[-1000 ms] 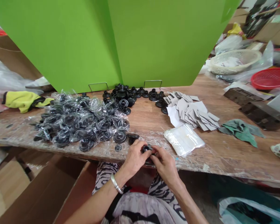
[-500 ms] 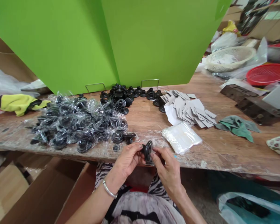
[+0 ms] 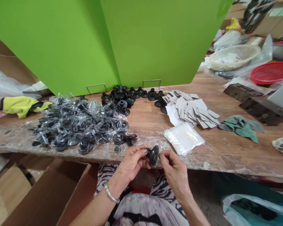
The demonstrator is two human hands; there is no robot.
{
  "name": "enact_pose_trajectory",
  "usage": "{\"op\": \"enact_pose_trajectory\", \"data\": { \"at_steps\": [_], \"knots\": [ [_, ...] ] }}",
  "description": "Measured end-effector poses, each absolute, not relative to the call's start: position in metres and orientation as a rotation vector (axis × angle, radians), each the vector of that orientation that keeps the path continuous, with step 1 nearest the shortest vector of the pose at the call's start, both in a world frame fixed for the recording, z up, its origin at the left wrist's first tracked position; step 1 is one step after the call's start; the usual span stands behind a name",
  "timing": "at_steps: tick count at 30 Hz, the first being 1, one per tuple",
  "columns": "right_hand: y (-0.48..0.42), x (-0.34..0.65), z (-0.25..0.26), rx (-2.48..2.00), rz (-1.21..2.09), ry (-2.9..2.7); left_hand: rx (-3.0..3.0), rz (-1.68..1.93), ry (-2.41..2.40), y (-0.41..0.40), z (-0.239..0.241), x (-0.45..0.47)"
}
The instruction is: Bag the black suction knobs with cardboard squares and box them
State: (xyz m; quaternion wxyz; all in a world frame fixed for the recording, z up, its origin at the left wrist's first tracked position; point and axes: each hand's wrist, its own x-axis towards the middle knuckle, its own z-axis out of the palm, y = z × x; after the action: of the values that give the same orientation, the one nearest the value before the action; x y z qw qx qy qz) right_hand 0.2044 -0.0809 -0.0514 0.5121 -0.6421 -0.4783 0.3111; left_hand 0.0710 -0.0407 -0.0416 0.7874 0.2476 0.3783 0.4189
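In the head view, at the table's front edge, my left hand (image 3: 133, 160) pinches a black round stepped part (image 3: 153, 156) by its narrow stem. The wide disc of the part is tilted and faces right. Just right of the disc is my right hand (image 3: 175, 169), its thumb and forefinger pressed together; whatever they hold, if anything, is too small to make out. Beyond my left hand lies a heap of similar black parts in clear plastic bags (image 3: 81, 124). A stack of flat clear bags (image 3: 184, 138) lies beyond my right hand.
Loose black parts (image 3: 120, 94) stand along a tall green board (image 3: 153, 40). Grey card pieces (image 3: 191, 110) are piled on the right, near a green cloth (image 3: 241, 128) and dark metal blocks (image 3: 265, 110). A cardboard box (image 3: 42, 191) sits below the table.
My right hand has moved off the disc, slightly right and down. The black part has turned in my left hand, so its disc now tilts more to the right.
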Motion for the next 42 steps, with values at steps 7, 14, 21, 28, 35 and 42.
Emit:
{"op": "enact_pose_trajectory", "data": {
  "at_steps": [7,14,21,28,35,42],
  "knots": [
    [-0.097,0.206,-0.037,-1.518,0.187,-1.258,0.353,0.906,0.687,-0.038,-0.051,0.072],
    [-0.096,0.203,-0.045,-1.562,0.466,-1.339,0.514,0.929,0.712,-0.045,-0.046,0.071],
    [-0.091,0.202,-0.046,-1.579,0.713,-1.094,0.629,0.948,0.808,-0.05,-0.042,0.065],
    [-0.108,0.194,-0.035,-1.306,0.395,-1.504,1.261,1.099,1.107,-0.054,-0.039,0.063],
    [-0.09,0.209,-0.049,-1.499,0.41,-1.403,1.579,1.052,1.2,-0.056,-0.043,0.06],
    [-0.074,0.213,-0.056,-1.569,0.575,-1.407,1.685,1.028,1.139,-0.055,-0.04,0.06]
  ]
}}
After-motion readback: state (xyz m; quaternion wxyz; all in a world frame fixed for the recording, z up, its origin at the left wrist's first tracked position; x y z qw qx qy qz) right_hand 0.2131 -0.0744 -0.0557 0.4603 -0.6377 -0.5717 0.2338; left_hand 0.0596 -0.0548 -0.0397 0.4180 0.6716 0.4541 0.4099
